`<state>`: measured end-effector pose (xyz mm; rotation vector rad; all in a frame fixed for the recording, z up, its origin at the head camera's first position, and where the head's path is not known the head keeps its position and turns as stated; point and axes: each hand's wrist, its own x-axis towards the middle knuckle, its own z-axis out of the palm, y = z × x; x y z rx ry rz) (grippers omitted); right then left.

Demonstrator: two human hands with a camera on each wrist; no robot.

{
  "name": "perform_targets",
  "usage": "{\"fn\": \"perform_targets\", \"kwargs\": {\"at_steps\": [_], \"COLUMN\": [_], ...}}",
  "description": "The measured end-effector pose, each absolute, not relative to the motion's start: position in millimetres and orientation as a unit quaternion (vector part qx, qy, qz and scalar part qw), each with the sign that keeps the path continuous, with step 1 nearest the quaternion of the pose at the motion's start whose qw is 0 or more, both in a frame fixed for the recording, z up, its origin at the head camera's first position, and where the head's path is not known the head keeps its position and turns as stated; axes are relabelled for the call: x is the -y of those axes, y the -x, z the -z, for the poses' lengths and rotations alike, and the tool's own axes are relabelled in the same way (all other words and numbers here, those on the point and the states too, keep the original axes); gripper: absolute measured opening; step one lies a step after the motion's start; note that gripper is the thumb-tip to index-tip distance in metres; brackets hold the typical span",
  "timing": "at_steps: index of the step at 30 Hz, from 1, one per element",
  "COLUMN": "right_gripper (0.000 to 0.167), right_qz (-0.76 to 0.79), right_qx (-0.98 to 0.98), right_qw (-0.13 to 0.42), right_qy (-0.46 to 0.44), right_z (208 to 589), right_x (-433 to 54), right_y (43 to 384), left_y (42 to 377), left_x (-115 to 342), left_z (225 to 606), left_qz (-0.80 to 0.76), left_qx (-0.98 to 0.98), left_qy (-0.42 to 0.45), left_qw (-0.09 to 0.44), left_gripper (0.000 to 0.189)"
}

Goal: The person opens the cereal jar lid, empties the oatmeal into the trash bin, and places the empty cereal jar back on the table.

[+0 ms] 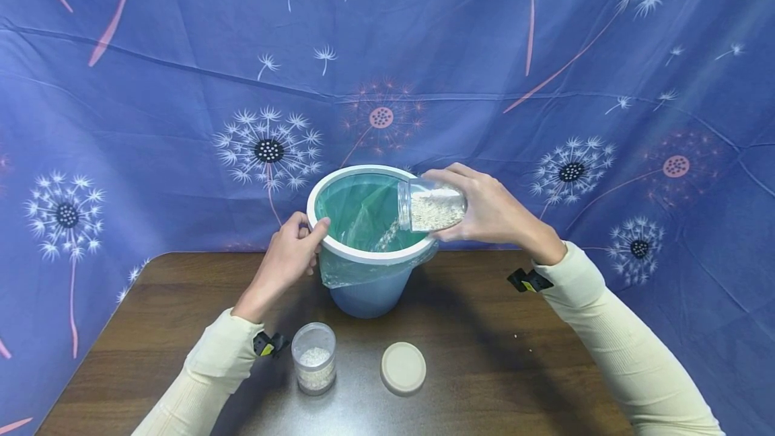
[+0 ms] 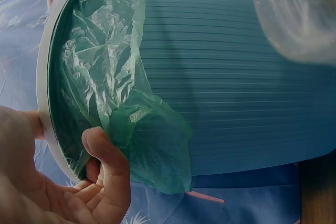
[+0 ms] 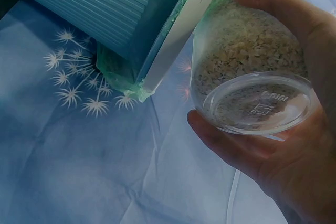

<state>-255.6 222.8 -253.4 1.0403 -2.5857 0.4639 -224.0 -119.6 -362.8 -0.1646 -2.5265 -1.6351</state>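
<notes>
"Pale sleeves (image 1: pixel 611 335) lie nearest in the head view, one along each forearm. Ahead of them, the right grip (image 1: pixel 493 207) is wrapped round a clear jar (image 1: pixel 432 207), tipped over the bin (image 1: pixel 366 298) just left of that grip, with grains (image 1: pixel 385 239) streaming out. The left grip (image 1: pixel 292 253) pinches the bin's white rim (image 1: pixel 375 256)."

"What might go wrong?"

"Too steep a tilt could scatter grains past the rim. A second jar (image 1: pixel 314 362) stands lidless on the table (image 1: pixel 484 389), near the left grip's wrist; a dropping forearm might knock it."

"And the left-wrist view?"

"Nearest is a blurred clear container (image 2: pixel 304 19). Past it, the left grip's thumb and fingers clasp the rim beside crumpled green liner (image 2: pixel 110 51). Letting go could, I'd judge, leave the bin unsteady or the liner slipping inward."

"How does the tipped jar look from the right wrist?"

"Round base towards us, embossed with marks too faint to read. Tan and whitish grains show through its wall, between the right grip's thumb and fingers; smooth sides might slip if that hold loosened."
</notes>
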Motion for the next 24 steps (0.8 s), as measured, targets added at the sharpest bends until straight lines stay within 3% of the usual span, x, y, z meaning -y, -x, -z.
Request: {"fn": "perform_targets", "kwargs": {"at_steps": [24], "right_gripper": [0.094], "right_qz": [-0.148], "right_qx": [0.904], "right_qw": [0.157], "right_qy": [-0.369], "right_z": [250.9], "right_x": [-220.3], "right_y": [253.5], "left_y": [224.7], "left_x": [119.2], "left_z": [363.7], "left_qz": [0.541], "left_qx": [0.837], "left_qy": [0.054], "left_qw": [0.069], "left_gripper": [0.042]}}
